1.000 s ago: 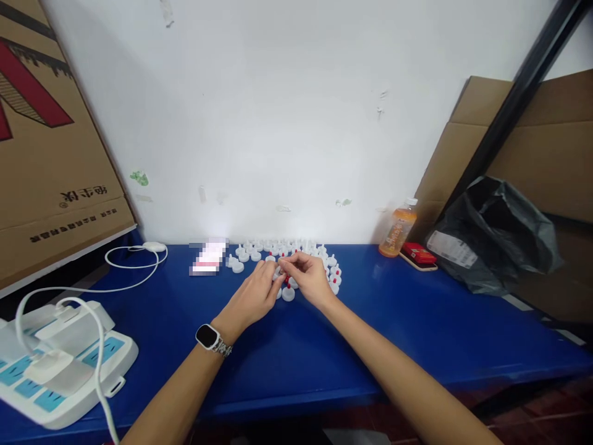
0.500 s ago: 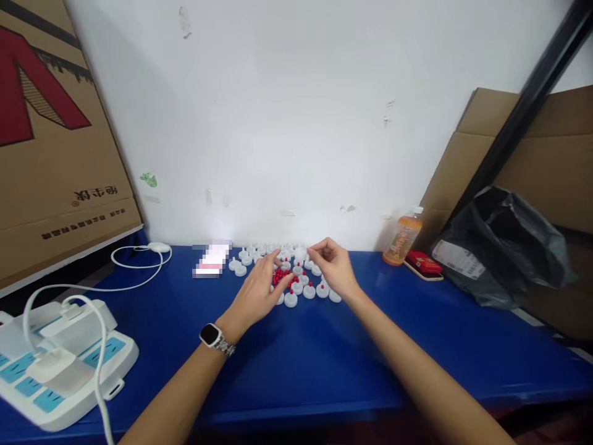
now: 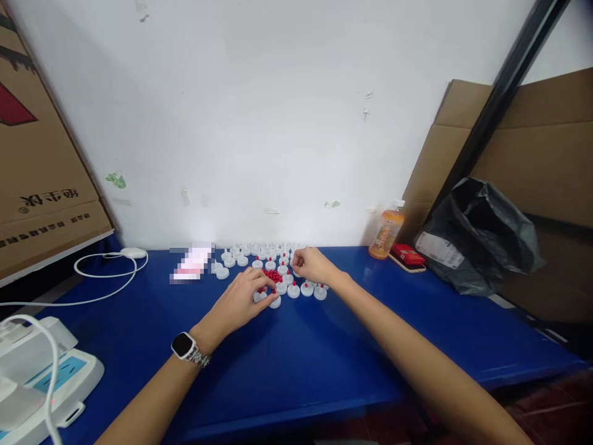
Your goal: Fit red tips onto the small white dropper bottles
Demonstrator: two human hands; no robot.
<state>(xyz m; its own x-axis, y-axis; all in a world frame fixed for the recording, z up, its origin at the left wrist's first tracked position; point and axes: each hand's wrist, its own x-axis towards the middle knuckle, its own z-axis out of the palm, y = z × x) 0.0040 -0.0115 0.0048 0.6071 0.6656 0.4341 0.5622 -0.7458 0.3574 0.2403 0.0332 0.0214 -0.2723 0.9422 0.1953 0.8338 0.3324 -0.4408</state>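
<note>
Left hand (image 3: 241, 301) laid flat, fingers spread, tips at red beads (image 3: 271, 275) — pile kept within reach. Right hand (image 3: 313, 266) curled over white caps (image 3: 296, 287), fingertips pinched together — pinched item hidden.

Left hand (image 3: 241, 301) resting on white caps (image 3: 282, 285) beside small red pieces (image 3: 273, 274); right hand (image 3: 313, 266) curled just behind, over blue table (image 3: 324, 358).

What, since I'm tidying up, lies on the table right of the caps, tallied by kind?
bottle: 1
red box: 1
flat thing under the box: 1
black bag: 1
Total: 4
</note>
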